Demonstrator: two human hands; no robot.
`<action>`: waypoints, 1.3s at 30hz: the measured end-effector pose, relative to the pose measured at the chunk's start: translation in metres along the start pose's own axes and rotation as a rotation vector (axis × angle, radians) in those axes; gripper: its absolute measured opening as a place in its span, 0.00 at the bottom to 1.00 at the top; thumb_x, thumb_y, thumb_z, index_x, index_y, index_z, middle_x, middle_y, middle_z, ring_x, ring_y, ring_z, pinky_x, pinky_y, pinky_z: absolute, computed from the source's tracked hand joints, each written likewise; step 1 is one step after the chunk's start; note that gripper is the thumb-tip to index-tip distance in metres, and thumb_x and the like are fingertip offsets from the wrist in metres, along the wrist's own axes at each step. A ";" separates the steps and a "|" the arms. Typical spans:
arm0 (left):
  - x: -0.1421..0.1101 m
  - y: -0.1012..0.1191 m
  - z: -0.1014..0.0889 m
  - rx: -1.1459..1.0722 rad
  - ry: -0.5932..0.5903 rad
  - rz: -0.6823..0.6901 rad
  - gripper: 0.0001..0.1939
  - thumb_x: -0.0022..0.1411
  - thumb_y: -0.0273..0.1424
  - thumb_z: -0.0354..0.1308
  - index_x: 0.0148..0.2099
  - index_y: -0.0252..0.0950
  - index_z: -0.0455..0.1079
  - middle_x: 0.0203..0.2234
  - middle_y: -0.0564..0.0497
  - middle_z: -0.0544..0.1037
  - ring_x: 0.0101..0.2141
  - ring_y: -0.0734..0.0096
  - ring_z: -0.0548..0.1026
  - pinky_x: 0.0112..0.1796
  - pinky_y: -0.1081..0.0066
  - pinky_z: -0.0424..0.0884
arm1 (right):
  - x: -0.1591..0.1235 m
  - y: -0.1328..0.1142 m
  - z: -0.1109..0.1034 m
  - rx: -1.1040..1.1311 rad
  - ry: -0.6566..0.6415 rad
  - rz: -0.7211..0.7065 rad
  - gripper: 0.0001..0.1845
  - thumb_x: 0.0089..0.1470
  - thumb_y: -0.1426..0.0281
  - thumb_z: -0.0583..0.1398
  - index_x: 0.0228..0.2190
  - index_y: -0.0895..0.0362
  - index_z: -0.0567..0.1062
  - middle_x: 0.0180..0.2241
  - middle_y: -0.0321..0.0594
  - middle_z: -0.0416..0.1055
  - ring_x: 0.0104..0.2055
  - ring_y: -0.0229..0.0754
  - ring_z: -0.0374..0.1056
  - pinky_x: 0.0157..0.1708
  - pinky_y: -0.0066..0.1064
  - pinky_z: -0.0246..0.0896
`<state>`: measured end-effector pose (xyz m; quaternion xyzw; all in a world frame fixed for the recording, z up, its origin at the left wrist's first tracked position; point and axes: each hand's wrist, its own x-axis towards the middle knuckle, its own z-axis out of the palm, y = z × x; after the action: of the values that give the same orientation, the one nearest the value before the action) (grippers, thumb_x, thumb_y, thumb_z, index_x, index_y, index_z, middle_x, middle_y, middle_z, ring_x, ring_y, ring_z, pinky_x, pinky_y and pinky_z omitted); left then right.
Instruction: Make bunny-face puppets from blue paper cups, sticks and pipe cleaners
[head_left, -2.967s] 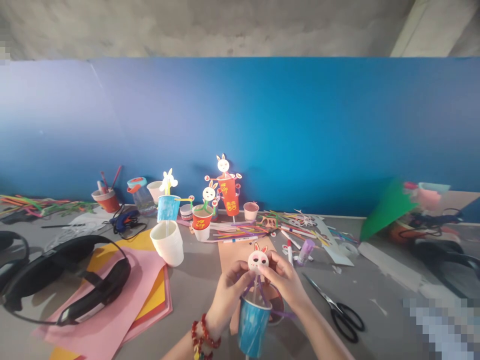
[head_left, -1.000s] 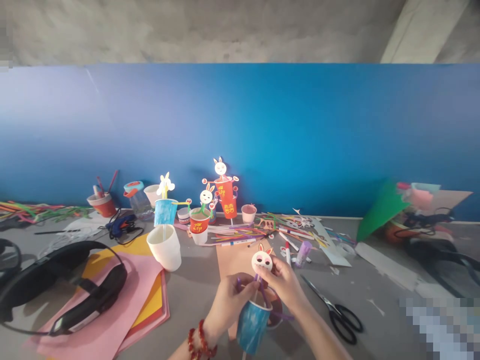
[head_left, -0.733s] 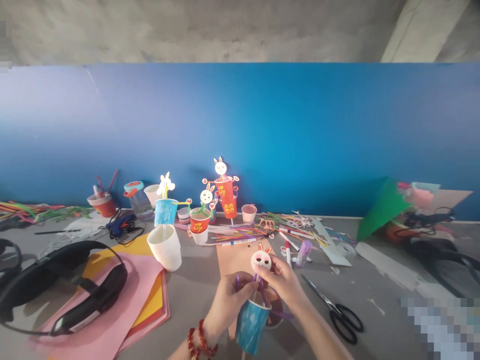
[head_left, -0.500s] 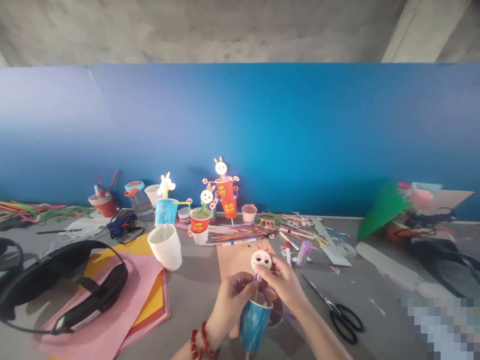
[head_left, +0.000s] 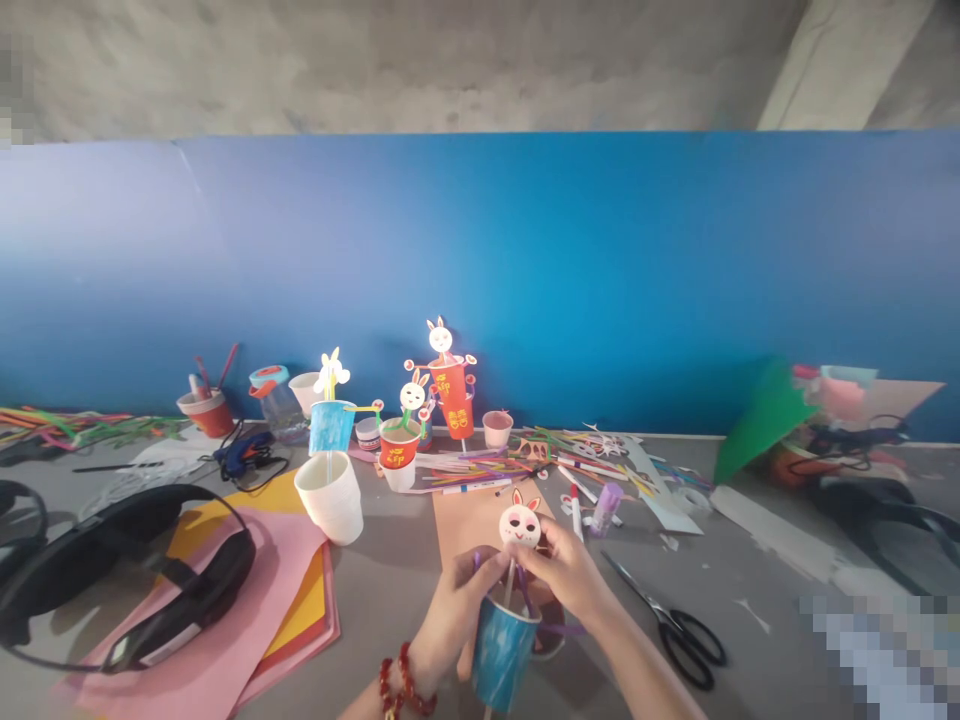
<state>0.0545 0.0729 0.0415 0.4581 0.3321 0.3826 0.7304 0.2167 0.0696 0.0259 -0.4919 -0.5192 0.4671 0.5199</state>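
Note:
A round white paper rabbit face [head_left: 520,525] with pink-lined ears and dark eyes tops a thin pale stick [head_left: 510,585]. The stick runs down through a blue-painted paper cup [head_left: 501,650] and pokes out below it. Purple pipe cleaners [head_left: 526,597] rise beside the stick and stretch to the right of the cup. My left hand [head_left: 469,600], with a red bead bracelet, is closed at the stick's top, just under the face. My right hand [head_left: 564,572] pinches the rabbit face at its lower right edge, thumb below the mouth. Both hands meet there, partly hiding the join.
Behind stand finished rabbit cups, one a red cup puppet [head_left: 454,400], and stacked white cups [head_left: 330,497]. Black-handled scissors [head_left: 679,630] and a purple glue stick [head_left: 606,510] lie to the right. At left, a black headset [head_left: 187,590] rests on coloured paper [head_left: 289,560].
My right thumb has slid down off the face, so its mouth now shows. The blue cup and both hands have shifted slightly left.

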 end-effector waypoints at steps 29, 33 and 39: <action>0.009 -0.009 -0.022 -0.186 0.026 0.059 0.25 0.52 0.36 0.72 0.51 0.36 0.74 0.44 0.43 0.82 0.43 0.57 0.80 0.45 0.64 0.74 | -0.008 -0.015 -0.026 0.231 -0.059 0.018 0.25 0.55 0.47 0.60 0.35 0.58 0.79 0.30 0.41 0.74 0.29 0.40 0.67 0.29 0.30 0.64; 0.010 -0.006 -0.025 -0.241 0.086 0.081 0.20 0.55 0.38 0.69 0.48 0.35 0.76 0.43 0.42 0.82 0.38 0.59 0.81 0.42 0.64 0.76 | -0.011 -0.015 -0.020 0.267 -0.159 -0.028 0.23 0.45 0.53 0.70 0.38 0.55 0.77 0.29 0.35 0.70 0.27 0.38 0.65 0.28 0.30 0.65; 0.006 -0.003 -0.022 -0.290 0.009 0.077 0.21 0.53 0.37 0.71 0.47 0.35 0.76 0.43 0.43 0.83 0.40 0.57 0.81 0.42 0.64 0.77 | -0.011 -0.016 -0.009 0.199 -0.070 -0.107 0.13 0.49 0.60 0.70 0.28 0.56 0.77 0.28 0.35 0.70 0.30 0.40 0.68 0.31 0.28 0.64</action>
<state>0.0403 0.0862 0.0298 0.3585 0.2588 0.4563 0.7722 0.2246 0.0568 0.0415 -0.3928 -0.5137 0.5046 0.5720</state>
